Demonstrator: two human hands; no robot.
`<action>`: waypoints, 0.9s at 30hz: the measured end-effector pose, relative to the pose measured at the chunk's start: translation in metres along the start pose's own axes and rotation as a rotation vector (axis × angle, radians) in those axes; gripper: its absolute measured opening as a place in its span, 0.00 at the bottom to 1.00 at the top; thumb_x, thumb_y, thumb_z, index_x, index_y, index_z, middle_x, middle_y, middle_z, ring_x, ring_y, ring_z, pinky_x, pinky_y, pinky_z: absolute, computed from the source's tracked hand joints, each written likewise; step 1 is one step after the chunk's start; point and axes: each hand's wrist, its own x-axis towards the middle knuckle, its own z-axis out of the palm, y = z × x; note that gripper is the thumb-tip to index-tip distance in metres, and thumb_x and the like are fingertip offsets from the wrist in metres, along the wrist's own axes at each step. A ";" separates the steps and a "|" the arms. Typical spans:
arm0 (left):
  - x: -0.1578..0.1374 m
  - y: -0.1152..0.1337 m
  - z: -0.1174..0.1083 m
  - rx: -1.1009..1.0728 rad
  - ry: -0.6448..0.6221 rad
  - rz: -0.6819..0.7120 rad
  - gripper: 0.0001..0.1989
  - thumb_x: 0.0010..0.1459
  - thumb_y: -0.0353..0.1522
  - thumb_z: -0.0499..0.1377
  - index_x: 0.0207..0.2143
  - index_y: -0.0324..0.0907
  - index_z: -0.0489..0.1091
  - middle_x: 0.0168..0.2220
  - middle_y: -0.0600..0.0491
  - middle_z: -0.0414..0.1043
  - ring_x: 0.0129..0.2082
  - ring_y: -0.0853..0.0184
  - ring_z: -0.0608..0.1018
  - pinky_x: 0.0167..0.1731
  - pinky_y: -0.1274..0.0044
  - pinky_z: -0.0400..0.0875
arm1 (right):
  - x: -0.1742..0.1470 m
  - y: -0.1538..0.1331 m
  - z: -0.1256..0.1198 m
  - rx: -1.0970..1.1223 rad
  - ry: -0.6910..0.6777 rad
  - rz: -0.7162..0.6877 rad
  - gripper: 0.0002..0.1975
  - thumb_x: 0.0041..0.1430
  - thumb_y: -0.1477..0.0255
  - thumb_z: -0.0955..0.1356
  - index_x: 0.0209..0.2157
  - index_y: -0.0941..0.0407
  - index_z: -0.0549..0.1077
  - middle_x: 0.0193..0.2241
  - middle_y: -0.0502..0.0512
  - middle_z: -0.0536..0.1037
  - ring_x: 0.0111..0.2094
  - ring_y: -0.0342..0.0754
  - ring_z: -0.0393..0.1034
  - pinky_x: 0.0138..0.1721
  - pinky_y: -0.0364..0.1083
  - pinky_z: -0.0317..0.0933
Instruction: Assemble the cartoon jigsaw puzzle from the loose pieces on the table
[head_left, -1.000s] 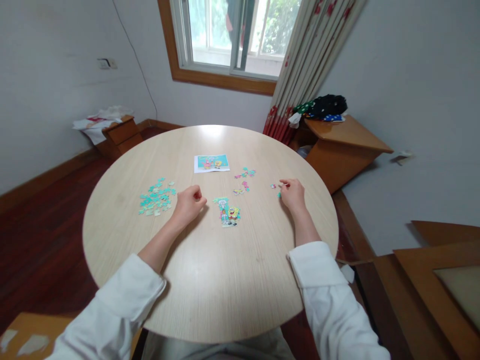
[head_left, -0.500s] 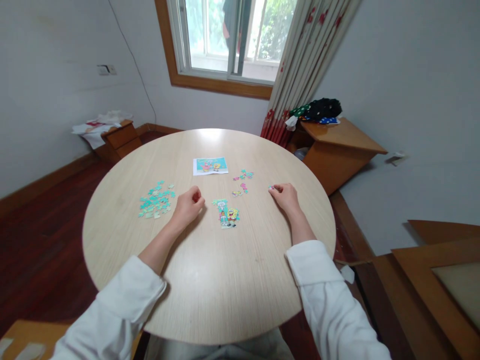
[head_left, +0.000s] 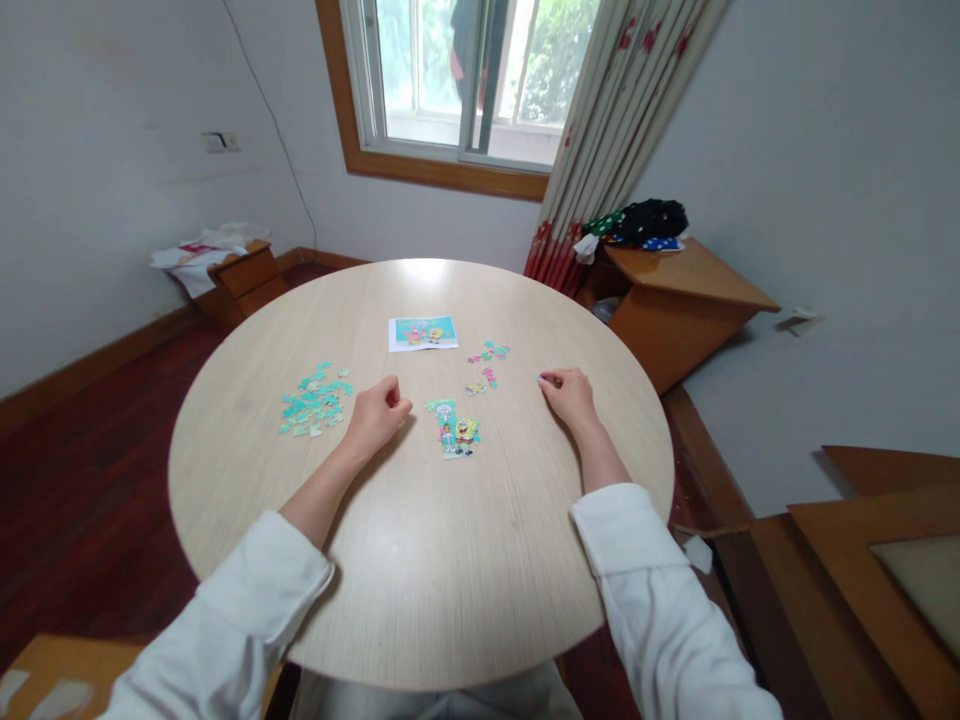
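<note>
My right hand point(head_left: 570, 395) is closed in a pinch at the right of the table, with a small puzzle piece point(head_left: 539, 378) just showing at the fingertips. Curled closed, my left hand point(head_left: 379, 415) rests between the loose pieces and the joined section; whether anything is inside its fingers is hidden. The partly joined puzzle point(head_left: 457, 430), with a yellow cartoon figure, lies flat right of my left hand. Beyond it are a pink and yellow cluster point(head_left: 484, 382) and a pink and teal cluster point(head_left: 489, 352). Several loose teal pieces point(head_left: 311, 400) lie to the left.
A printed reference picture point(head_left: 423, 334) lies on the far half of the round table point(head_left: 450, 560). Behind stand a window point(head_left: 465, 75) and a curtain point(head_left: 592, 130). A wooden cabinet point(head_left: 675, 310) with cloths on top is at right, a small drawer unit point(head_left: 251, 280) at left.
The puzzle piece in my right fingers has turned or slid slightly, so less of it shows. My left hand stays closed in nearly the same place. The whole view shifts a little.
</note>
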 end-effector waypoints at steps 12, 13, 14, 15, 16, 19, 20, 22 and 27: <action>-0.001 -0.002 0.003 -0.062 -0.025 -0.007 0.08 0.44 0.28 0.54 0.20 0.43 0.54 0.18 0.60 0.59 0.21 0.72 0.64 0.25 0.79 0.55 | -0.002 -0.009 -0.001 0.065 -0.055 0.049 0.15 0.52 0.78 0.62 0.38 0.56 0.78 0.39 0.57 0.78 0.39 0.48 0.71 0.48 0.50 0.60; -0.002 -0.001 0.002 -0.065 -0.027 -0.005 0.07 0.44 0.28 0.53 0.20 0.43 0.54 0.18 0.60 0.59 0.21 0.72 0.64 0.25 0.79 0.56 | -0.002 -0.009 -0.001 0.083 -0.053 0.047 0.16 0.52 0.79 0.62 0.38 0.56 0.78 0.39 0.57 0.79 0.39 0.48 0.71 0.48 0.50 0.61; -0.002 -0.001 0.002 -0.067 -0.027 -0.003 0.07 0.44 0.28 0.53 0.20 0.43 0.54 0.18 0.60 0.59 0.21 0.72 0.64 0.25 0.79 0.56 | -0.002 -0.009 -0.002 0.101 -0.051 0.046 0.16 0.52 0.79 0.62 0.38 0.56 0.78 0.39 0.57 0.79 0.39 0.47 0.72 0.48 0.49 0.61; -0.002 -0.001 0.002 -0.067 -0.026 -0.001 0.07 0.44 0.28 0.53 0.20 0.43 0.54 0.18 0.60 0.59 0.21 0.72 0.64 0.25 0.79 0.55 | -0.003 -0.010 -0.002 0.119 -0.050 0.045 0.17 0.52 0.79 0.61 0.38 0.57 0.78 0.38 0.56 0.79 0.39 0.47 0.72 0.48 0.49 0.61; -0.002 -0.001 0.002 -0.065 -0.022 0.001 0.07 0.44 0.28 0.53 0.19 0.43 0.54 0.18 0.60 0.59 0.21 0.72 0.64 0.25 0.79 0.55 | -0.003 -0.011 -0.002 0.134 -0.049 0.042 0.17 0.52 0.80 0.61 0.38 0.57 0.78 0.38 0.57 0.80 0.39 0.47 0.72 0.48 0.48 0.61; -0.002 -0.002 0.003 -0.056 -0.002 0.007 0.08 0.46 0.29 0.52 0.18 0.43 0.54 0.17 0.60 0.58 0.21 0.72 0.63 0.25 0.78 0.55 | -0.004 -0.015 -0.004 0.172 -0.038 0.034 0.17 0.53 0.79 0.60 0.39 0.59 0.78 0.39 0.58 0.80 0.40 0.47 0.72 0.48 0.47 0.61; -0.002 -0.002 0.004 -0.057 0.003 0.008 0.09 0.46 0.30 0.52 0.18 0.43 0.54 0.17 0.60 0.58 0.21 0.72 0.63 0.25 0.78 0.55 | -0.005 -0.016 -0.004 0.177 -0.036 0.037 0.16 0.53 0.78 0.61 0.39 0.60 0.77 0.39 0.59 0.80 0.40 0.47 0.72 0.48 0.47 0.61; -0.001 -0.003 0.004 -0.069 0.005 0.006 0.09 0.48 0.32 0.53 0.19 0.43 0.55 0.18 0.59 0.59 0.21 0.71 0.63 0.25 0.78 0.55 | -0.005 -0.019 -0.006 0.156 -0.032 0.055 0.15 0.53 0.75 0.63 0.41 0.61 0.77 0.39 0.61 0.79 0.39 0.48 0.72 0.46 0.48 0.61; 0.000 -0.005 0.006 -0.079 0.001 0.010 0.06 0.47 0.32 0.54 0.21 0.43 0.58 0.21 0.58 0.65 0.23 0.70 0.68 0.27 0.78 0.58 | -0.006 -0.021 -0.010 -0.038 -0.007 0.119 0.16 0.49 0.64 0.68 0.38 0.57 0.77 0.40 0.61 0.76 0.42 0.54 0.68 0.47 0.54 0.56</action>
